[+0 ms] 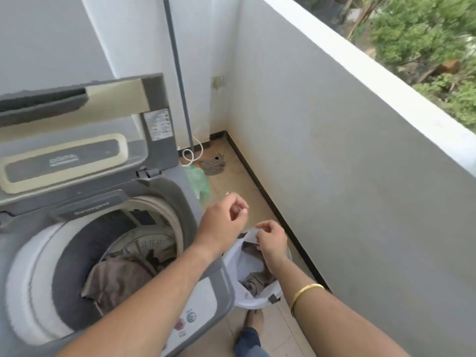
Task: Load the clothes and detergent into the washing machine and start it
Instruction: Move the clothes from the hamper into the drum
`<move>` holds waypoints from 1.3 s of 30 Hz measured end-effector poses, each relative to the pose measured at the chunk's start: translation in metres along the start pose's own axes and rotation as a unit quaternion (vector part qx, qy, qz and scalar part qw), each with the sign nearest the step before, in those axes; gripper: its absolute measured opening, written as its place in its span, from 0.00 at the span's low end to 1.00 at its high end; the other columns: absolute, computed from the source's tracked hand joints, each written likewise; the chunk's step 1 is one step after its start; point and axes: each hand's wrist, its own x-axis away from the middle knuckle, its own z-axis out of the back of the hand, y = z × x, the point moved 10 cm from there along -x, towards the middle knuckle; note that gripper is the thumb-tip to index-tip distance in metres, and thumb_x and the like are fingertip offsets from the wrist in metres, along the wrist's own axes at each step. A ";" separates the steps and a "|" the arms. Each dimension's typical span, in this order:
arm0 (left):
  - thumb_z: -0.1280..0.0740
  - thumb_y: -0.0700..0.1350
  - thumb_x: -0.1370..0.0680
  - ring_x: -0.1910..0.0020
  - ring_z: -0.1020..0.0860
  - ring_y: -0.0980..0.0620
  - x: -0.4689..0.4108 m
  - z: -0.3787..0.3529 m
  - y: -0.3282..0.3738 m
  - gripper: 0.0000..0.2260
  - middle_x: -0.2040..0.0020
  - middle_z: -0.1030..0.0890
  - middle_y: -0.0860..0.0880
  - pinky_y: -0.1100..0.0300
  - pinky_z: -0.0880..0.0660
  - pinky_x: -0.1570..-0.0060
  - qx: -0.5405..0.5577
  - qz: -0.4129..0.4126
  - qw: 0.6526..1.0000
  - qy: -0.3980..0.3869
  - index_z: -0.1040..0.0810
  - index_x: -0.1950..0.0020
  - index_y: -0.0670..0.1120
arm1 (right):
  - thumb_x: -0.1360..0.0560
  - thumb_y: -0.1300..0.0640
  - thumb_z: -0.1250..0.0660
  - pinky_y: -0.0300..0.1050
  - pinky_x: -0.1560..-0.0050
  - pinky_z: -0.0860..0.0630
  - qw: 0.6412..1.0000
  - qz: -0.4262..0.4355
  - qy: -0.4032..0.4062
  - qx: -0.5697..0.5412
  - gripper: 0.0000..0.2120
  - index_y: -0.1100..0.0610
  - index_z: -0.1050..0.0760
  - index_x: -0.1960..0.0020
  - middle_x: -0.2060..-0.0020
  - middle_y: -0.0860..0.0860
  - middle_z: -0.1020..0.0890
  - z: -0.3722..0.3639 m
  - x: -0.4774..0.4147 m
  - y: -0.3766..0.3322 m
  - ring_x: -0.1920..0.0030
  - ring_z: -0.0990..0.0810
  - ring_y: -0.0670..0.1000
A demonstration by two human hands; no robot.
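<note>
A grey top-loading washing machine (164, 191) stands at the left with its lid (77, 130) raised. Brown clothes (116, 279) lie in its drum. To the right of the machine, on the floor, sits a white laundry basket (257, 302) with a white garment (247, 256) and dark clothes in it. My right hand (271, 242) pinches the top edge of the white garment above the basket. My left hand (224, 219) hovers loosely curled over the machine's right rim, holding nothing that I can see.
A white balcony wall (334, 176) runs along the right. A mop (212, 163) and its pole lean in the far corner by a white cable (190, 153). A green plastic bag (198, 181) lies behind the machine. The control buttons (190, 316) are at the machine's front.
</note>
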 end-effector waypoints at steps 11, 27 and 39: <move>0.36 0.38 0.18 0.67 0.29 0.44 -0.067 -0.288 -0.132 0.15 0.66 0.27 0.46 0.51 0.33 0.59 0.050 0.343 0.925 -0.157 0.31 0.64 0.49 | 0.21 0.66 0.35 0.44 0.54 0.24 0.987 -0.111 -0.074 0.085 0.10 0.57 0.21 0.42 0.49 0.53 0.17 0.040 -0.171 0.148 0.51 0.20 0.53; 0.30 0.53 0.19 0.29 0.22 0.39 -0.054 -0.524 -0.494 0.29 0.26 0.22 0.43 0.45 0.24 0.27 0.006 0.476 0.871 -0.119 0.32 0.19 0.52 | 0.23 0.58 0.35 0.53 0.26 0.27 0.953 -0.167 -0.115 0.226 0.27 0.56 0.28 0.23 0.26 0.61 0.24 -0.101 -0.402 0.445 0.26 0.25 0.64; 0.23 0.64 0.33 0.19 0.33 0.32 -0.036 -0.636 -0.610 0.54 0.18 0.37 0.44 0.40 0.30 0.20 -0.048 0.479 0.840 -0.249 0.50 0.13 0.66 | 0.25 0.55 0.26 0.58 0.26 0.29 0.909 -0.147 -0.078 0.382 0.43 0.42 0.46 0.18 0.19 0.57 0.46 -0.128 -0.492 0.536 0.23 0.34 0.69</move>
